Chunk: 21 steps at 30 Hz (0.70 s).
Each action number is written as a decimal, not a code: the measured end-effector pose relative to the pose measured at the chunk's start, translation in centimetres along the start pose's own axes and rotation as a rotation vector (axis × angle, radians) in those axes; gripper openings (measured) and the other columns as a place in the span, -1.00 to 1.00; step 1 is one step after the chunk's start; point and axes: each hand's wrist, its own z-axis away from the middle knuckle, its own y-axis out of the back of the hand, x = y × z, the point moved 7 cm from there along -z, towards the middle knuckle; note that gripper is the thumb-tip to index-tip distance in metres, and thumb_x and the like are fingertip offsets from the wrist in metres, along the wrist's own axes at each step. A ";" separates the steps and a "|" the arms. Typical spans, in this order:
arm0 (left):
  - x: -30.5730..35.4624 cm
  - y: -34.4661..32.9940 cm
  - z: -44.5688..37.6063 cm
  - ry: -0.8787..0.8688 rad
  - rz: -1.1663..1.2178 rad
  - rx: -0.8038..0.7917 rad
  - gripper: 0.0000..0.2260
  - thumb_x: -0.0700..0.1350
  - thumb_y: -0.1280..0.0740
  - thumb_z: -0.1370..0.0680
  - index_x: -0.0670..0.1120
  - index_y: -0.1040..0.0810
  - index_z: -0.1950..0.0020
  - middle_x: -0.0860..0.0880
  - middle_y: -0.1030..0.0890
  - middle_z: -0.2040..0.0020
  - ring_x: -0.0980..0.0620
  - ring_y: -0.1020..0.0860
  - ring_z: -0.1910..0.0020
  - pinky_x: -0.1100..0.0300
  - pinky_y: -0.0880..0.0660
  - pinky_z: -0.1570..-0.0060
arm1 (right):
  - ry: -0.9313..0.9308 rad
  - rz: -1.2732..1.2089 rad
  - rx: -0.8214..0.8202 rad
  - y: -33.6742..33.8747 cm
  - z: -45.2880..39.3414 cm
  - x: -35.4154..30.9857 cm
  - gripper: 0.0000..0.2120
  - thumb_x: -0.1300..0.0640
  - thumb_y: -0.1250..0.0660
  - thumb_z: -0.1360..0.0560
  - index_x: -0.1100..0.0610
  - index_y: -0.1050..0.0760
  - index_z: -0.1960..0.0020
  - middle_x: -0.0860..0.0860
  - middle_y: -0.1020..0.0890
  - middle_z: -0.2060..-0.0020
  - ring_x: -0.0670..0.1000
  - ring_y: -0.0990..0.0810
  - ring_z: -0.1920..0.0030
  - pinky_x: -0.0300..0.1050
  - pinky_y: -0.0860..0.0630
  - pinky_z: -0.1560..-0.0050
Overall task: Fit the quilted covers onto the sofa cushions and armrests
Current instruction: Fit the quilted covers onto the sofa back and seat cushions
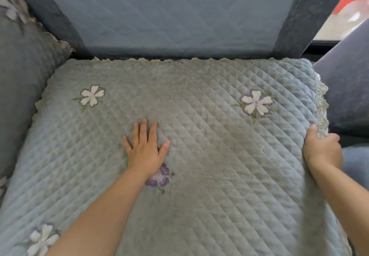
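Note:
A grey-blue quilted cover [199, 116] with embroidered flowers and a lace trim lies spread over the sofa seat cushion. My left hand [144, 148] presses flat on the middle of the cover, fingers spread and straight. My right hand [321, 150] grips the cover's right lace-trimmed edge, thumb on top and fingers curled under it. The backrest [169, 16] behind the seat wears a plainer blue quilted cover.
A covered armrest [22, 80] with a flower and lace trim rises on the left. A dark blue cushion [347, 88] sits to the right of the seat. Dark blue sofa fabric [293, 16] flanks the backrest. A bright floor with something red [351, 2] shows at top right.

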 end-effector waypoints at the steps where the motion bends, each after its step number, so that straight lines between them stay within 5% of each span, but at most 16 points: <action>1: -0.1 -0.1 -0.3 -0.002 -0.003 -0.019 -0.42 0.16 0.00 -0.59 0.01 0.16 -0.53 -0.01 0.24 -0.53 -0.02 0.28 -0.50 -0.15 0.26 -0.41 | -0.003 0.008 0.013 -0.1 -0.1 -0.1 -0.41 -0.11 -0.03 -0.58 0.39 -0.22 -0.32 0.38 -0.36 -0.28 0.35 -0.36 -0.26 0.15 -0.32 -0.20; 7: -0.2 -0.5 -0.6 -0.009 0.011 -0.121 -0.39 0.21 0.02 -0.58 0.03 0.21 -0.52 0.01 0.31 -0.51 -0.02 0.33 -0.48 -0.15 0.29 -0.40 | -0.016 0.043 0.041 -0.1 0.5 -0.5 -0.44 -0.09 -0.01 -0.59 0.38 -0.22 -0.31 0.38 -0.36 -0.28 0.37 -0.36 -0.25 0.17 -0.31 -0.19; 11: -0.5 0.0 -1.0 -0.082 -0.077 -0.013 -0.16 0.38 0.28 -0.33 -0.01 -0.06 -0.51 -0.09 0.00 -0.53 -0.07 0.07 -0.48 -0.19 0.04 -0.39 | -0.025 0.067 0.040 -0.2 0.4 -0.5 -0.45 -0.09 -0.01 -0.58 0.38 -0.23 -0.30 0.38 -0.38 -0.26 0.37 -0.37 -0.24 0.18 -0.32 -0.19; 14: -0.2 1.8 -2.3 -0.258 -0.090 0.231 -0.38 0.29 0.02 -0.44 -0.12 -0.55 -0.14 -0.22 -0.54 -0.12 -0.13 -0.35 -0.12 -0.21 -0.41 -0.05 | -0.040 0.063 0.035 -0.2 0.2 -0.3 -0.44 -0.09 0.01 -0.59 0.39 -0.23 -0.30 0.39 -0.39 -0.23 0.37 -0.37 -0.22 0.19 -0.32 -0.18; 17: 0.3 3.4 -3.7 -0.320 -0.118 0.313 -0.54 0.17 -0.10 -0.41 -0.14 -0.58 0.02 -0.21 -0.58 0.05 -0.11 -0.37 0.02 -0.19 -0.47 0.05 | -0.059 0.097 0.001 -0.2 -0.2 0.0 -0.41 -0.13 0.03 -0.58 0.38 -0.22 -0.31 0.40 -0.40 -0.22 0.40 -0.37 -0.22 0.25 -0.32 -0.20; 21: 0.3 4.0 -5.9 -0.414 -0.122 0.240 -0.52 0.18 -0.09 -0.42 -0.15 -0.53 -0.06 -0.22 -0.54 -0.09 -0.21 -0.49 -0.10 -0.26 -0.39 -0.10 | -0.135 0.121 -0.001 -0.5 -0.3 0.6 -0.35 -0.17 0.04 -0.55 0.39 -0.28 -0.30 0.40 -0.41 -0.22 0.43 -0.38 -0.21 0.30 -0.34 -0.22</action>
